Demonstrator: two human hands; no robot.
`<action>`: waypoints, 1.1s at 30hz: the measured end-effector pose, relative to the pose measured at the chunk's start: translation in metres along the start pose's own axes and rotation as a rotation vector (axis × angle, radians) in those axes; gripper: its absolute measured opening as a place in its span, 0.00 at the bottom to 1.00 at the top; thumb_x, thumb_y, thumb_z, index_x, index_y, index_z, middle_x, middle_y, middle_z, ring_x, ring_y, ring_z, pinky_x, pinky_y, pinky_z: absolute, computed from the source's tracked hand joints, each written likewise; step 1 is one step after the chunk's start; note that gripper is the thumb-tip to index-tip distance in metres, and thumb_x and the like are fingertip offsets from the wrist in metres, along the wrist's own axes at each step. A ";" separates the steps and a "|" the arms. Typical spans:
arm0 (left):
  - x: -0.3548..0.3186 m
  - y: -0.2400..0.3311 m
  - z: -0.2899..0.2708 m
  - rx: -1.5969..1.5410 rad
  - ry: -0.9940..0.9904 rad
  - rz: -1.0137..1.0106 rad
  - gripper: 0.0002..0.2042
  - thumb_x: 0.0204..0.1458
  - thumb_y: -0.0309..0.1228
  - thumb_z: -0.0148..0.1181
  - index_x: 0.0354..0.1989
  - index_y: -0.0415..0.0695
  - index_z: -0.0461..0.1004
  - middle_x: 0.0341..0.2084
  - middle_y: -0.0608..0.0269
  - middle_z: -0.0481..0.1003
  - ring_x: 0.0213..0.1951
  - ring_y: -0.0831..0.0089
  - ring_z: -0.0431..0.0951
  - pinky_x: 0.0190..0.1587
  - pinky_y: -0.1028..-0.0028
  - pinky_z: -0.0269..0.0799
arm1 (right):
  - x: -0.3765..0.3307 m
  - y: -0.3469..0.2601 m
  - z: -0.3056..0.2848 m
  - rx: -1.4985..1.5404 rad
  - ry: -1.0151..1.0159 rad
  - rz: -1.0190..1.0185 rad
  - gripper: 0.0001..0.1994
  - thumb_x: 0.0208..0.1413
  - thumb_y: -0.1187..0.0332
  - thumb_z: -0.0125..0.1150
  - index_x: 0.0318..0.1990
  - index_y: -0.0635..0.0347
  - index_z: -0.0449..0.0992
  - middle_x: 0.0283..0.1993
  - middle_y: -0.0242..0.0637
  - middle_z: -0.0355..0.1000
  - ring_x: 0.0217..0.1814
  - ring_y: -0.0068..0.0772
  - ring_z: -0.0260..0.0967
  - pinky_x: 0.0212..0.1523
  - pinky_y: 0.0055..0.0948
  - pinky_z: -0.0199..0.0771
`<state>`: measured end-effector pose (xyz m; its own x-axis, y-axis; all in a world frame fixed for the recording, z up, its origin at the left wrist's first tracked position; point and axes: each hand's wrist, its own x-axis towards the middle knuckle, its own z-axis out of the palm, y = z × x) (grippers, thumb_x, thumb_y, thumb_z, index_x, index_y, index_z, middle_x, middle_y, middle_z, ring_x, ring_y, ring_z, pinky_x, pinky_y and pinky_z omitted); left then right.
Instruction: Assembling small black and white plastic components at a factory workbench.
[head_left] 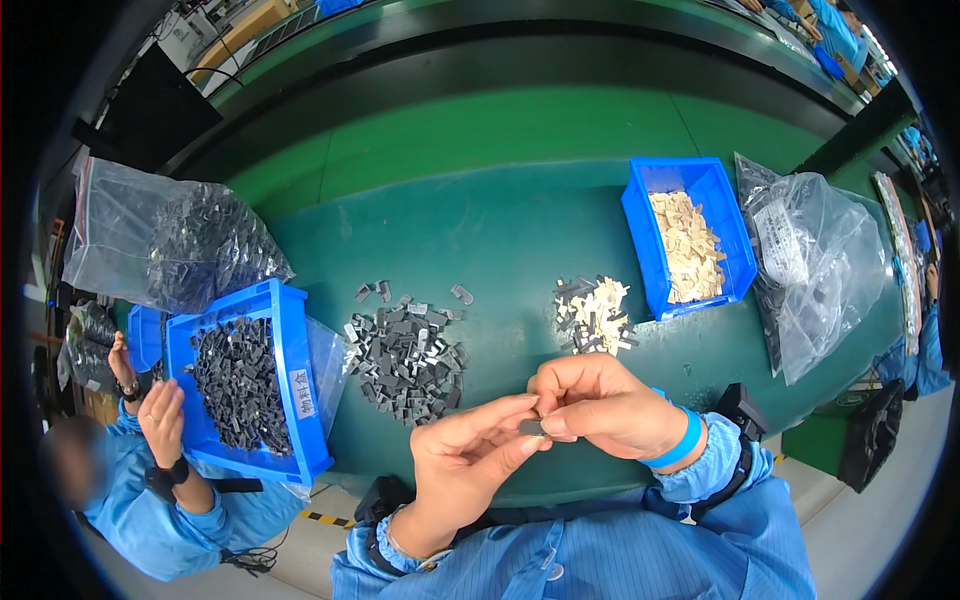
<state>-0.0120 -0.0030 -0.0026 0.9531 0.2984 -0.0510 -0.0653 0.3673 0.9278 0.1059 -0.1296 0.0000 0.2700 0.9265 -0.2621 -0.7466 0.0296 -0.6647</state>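
Note:
Close to my body, at the table's near edge, my two hands meet fingertip to fingertip. My left hand [465, 460] pinches a small dark grey plastic part [532, 427] between thumb and fingers. My right hand [612, 412], with a blue band on its wrist, is closed in a pinch at the part's right end; whatever is between its fingertips is hidden. Left of them lies a heap of dark grey plastic parts [408, 355]. Beyond my right hand is a smaller pile of cream and dark pieces [598, 312].
A blue bin [318, 425] of dark parts stands left, before a clear bag of dark parts [205, 245]. At the right are a blue bin [655, 270] of cream pieces and a clear plastic bag [830, 250]. Another person's hand [162, 422] is beside the left bin.

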 end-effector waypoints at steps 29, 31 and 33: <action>-0.017 0.012 -0.011 -0.752 -0.043 -0.384 0.10 0.51 0.19 0.50 0.41 0.35 0.72 0.32 0.50 0.74 0.33 0.65 0.76 0.38 0.71 0.74 | 0.002 0.015 0.002 -0.993 0.123 -0.886 0.08 0.39 0.74 0.67 0.24 0.64 0.71 0.24 0.37 0.68 0.19 0.25 0.64 0.16 0.21 0.62; -0.020 0.021 -0.019 -0.491 -0.012 -0.160 0.11 0.47 0.16 0.52 0.41 0.36 0.73 0.32 0.48 0.74 0.31 0.60 0.77 0.34 0.67 0.75 | -0.001 0.004 -0.002 -1.042 0.099 -0.865 0.07 0.40 0.75 0.66 0.25 0.65 0.72 0.24 0.38 0.68 0.19 0.29 0.65 0.17 0.23 0.63; -0.018 0.033 -0.037 -0.071 0.207 0.289 0.11 0.45 0.23 0.57 0.39 0.37 0.73 0.30 0.49 0.74 0.27 0.61 0.76 0.27 0.66 0.74 | -0.007 -0.015 -0.012 -1.329 0.256 -0.907 0.06 0.41 0.77 0.63 0.27 0.66 0.73 0.25 0.40 0.68 0.23 0.34 0.67 0.22 0.28 0.67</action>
<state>-0.0423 0.0362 0.0150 0.8127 0.5683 0.1287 -0.3503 0.3000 0.8873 0.1224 -0.1412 0.0039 0.4934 0.6993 0.5172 0.6890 0.0487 -0.7232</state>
